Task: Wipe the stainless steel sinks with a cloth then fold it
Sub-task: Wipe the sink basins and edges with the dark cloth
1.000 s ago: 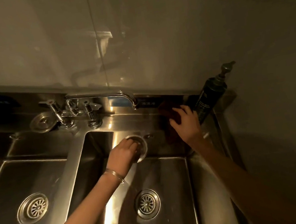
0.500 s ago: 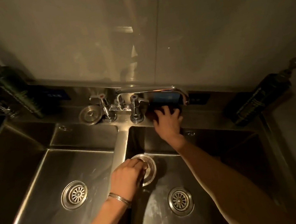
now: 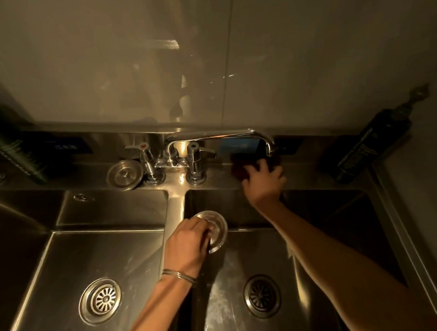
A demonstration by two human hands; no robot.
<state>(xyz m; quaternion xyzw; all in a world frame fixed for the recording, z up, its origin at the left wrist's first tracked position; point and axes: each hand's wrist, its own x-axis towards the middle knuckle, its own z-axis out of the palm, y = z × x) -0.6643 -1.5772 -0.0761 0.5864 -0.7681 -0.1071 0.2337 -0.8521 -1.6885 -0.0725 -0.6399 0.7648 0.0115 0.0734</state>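
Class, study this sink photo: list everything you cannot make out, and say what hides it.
- Cloth: head view, mostly under the right hand and in shadow, so its shape is unclear.
- Round lid: head view, partly covered by the left hand.
- Right bottle: head view, label too dark and blurred to read.
- Left bottle: head view, top cut off by the left edge.

The right hand (image 3: 264, 182) presses the cloth (image 3: 239, 166) on the ledge (image 3: 310, 166) beneath the faucet (image 3: 209, 138); the left hand (image 3: 187, 246) grips a drain cover (image 3: 218, 227).
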